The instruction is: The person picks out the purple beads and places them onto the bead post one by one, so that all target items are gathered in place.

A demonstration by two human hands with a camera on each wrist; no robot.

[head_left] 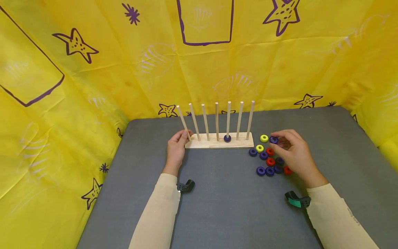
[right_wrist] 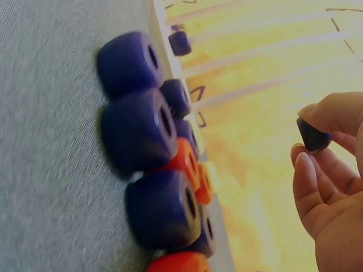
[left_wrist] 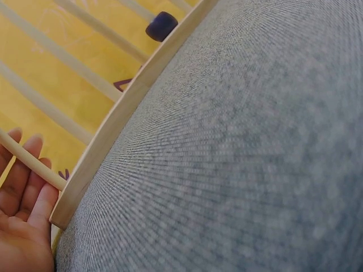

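Note:
A wooden peg board [head_left: 202, 143] carries several upright pegs, with one dark blue ring [head_left: 227, 138] low on a peg right of the middle. At the board's left end, my left hand [head_left: 176, 152] holds it by the leftmost peg [head_left: 183, 119]; in the left wrist view its fingers [left_wrist: 29, 187] lie behind that peg. My right hand [head_left: 293, 150] pinches another dark blue ring [head_left: 273, 139] between thumb and fingertips, raised over loose rings right of the board. The right wrist view shows this held ring [right_wrist: 313, 135] clear of the others.
Loose blue rings [head_left: 261, 171], red rings [head_left: 270, 162] and yellow rings [head_left: 264, 138] lie clustered on the grey table [head_left: 217, 207], some touching. Yellow printed cloth [head_left: 199, 69] hangs behind and beside the table. Each wrist wears a dark band [head_left: 186, 186].

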